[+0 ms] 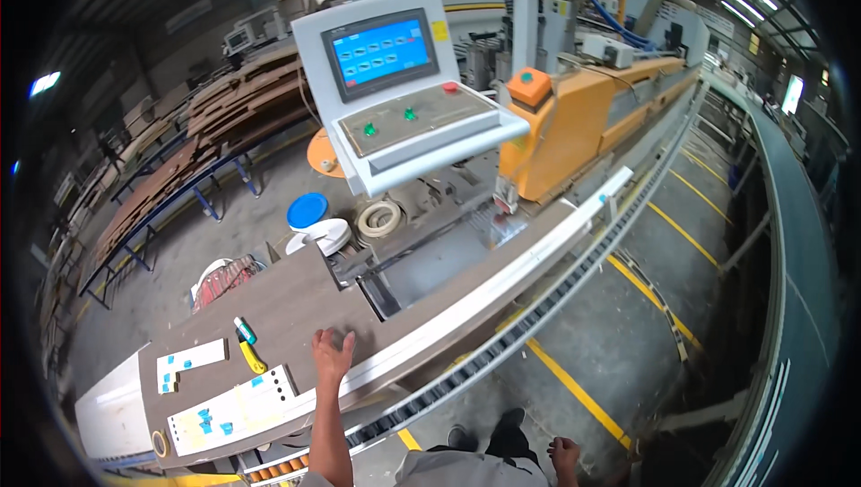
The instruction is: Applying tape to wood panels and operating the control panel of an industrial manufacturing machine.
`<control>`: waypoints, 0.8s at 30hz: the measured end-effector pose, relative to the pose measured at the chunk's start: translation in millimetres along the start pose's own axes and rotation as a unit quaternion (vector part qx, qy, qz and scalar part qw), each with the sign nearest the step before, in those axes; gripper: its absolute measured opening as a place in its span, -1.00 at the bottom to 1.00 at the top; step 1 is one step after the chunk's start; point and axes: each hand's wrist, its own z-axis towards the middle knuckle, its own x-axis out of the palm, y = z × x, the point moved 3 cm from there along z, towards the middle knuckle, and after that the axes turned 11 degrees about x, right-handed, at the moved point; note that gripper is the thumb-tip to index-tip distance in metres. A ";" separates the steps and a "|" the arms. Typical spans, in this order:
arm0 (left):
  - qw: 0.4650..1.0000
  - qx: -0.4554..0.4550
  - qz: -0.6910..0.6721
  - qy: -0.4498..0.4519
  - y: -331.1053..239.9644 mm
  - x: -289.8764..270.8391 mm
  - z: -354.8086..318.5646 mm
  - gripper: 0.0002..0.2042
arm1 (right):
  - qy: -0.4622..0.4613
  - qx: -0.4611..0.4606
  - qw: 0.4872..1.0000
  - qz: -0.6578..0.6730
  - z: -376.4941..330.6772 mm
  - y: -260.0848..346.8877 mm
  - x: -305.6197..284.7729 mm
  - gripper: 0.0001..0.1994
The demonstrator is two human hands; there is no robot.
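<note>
My left hand [332,354] rests flat, fingers spread, on the brown top of a long machine table [287,303], near its front edge. It holds nothing. My right hand [565,457] hangs low beside my body at the bottom of the view, fingers curled, with nothing visible in it. Just left of my left hand lie a yellow utility knife [252,358] and a small green-capped marker [244,330]. Further left lie white sample strips [235,408] with blue stickers on them.
A grey control console with a blue touchscreen [381,50] stands behind the table. An orange machine housing [574,124] runs back right along a long white fence rail [502,281]. Edge-band rolls [323,234] lie on the floor; stacked boards [179,155] sit on racks left. Yellow floor lines [574,388] run right.
</note>
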 end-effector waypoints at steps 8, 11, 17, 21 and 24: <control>0.948 -0.232 0.199 -0.089 62.6 31.2 51.0 -0.31 | -0.123 -0.394 0.908 -0.074 54.8 285.7 75.4 -0.73; 0.917 -0.258 0.275 -0.131 58.0 44.3 49.6 -0.36 | -0.128 -0.531 0.836 -0.059 54.3 367.5 106.8 -0.71; 0.906 -0.239 0.304 -0.174 46.6 46.3 53.2 -0.45 | 0.010 -0.642 0.741 -0.198 80.6 412.8 159.4 -0.83; 0.905 -0.240 0.301 -0.180 39.0 41.9 51.8 -0.48 | 0.022 -0.649 0.733 -0.204 87.4 413.6 168.1 -0.85; 0.898 -0.244 0.316 -0.184 33.5 41.2 53.1 -0.49 | 0.020 -0.657 0.728 -0.196 90.1 415.2 169.6 -0.87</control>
